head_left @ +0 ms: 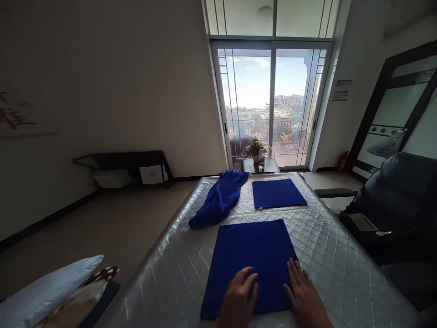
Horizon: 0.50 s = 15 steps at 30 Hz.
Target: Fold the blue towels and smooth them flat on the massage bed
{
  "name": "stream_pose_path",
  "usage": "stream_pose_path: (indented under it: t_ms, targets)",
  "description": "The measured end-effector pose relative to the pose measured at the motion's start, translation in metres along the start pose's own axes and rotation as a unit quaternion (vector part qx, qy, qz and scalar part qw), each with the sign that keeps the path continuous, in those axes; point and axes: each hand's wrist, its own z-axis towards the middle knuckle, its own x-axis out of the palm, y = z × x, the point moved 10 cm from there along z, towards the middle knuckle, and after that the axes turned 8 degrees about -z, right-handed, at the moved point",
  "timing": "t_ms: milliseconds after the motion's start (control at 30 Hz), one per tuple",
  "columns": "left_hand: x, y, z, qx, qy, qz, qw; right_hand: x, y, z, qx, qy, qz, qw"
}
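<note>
The near cloth (pixel 254 246) is apparently being smoothed — right hand (pixel 302 288) flat, fingers together; left hand (pixel 239 294), fingers loosely curled — light, even pressure seems needed.

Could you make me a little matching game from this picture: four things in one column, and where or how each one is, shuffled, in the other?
Column one
1. Right hand
2. Left hand
3. Crumpled blue cloth
4. Potted plant

Column two
A. Beside a bottle, in front of the glass door
B. Fingers bent, over the nearest blue cloth
C. Bunched up toward the far left of the silver quilted cover
D. Fingers straight, at the nearest cloth's right edge

Right pairs: 1-D, 2-B, 3-C, 4-A
</note>
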Motion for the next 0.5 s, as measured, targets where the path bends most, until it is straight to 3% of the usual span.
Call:
stream_pose_path:
  t_ms: [100, 200, 333, 500]
  targets:
    - [0.070, -0.059, 0.019, 0.095, 0.127, 0.006, 0.987, 0.007, -0.003, -0.002, -0.009, 0.003, 0.004, 1.000]
    - [0.097, -0.071, 0.024, 0.133, 0.159, 0.025, 0.978, 0.017, -0.009, -0.003, -0.012, 0.003, -0.002, 1.000]
    - [0.087, -0.031, 0.017, 0.113, 0.142, 0.092, 0.979, 0.026, -0.015, -0.003, 0.019, 0.033, -0.031, 0.999]
    - [0.038, 0.072, -0.010, 0.015, 0.071, 0.235, 0.969, 0.031, -0.014, -0.003, 0.048, 0.107, -0.040, 0.992]
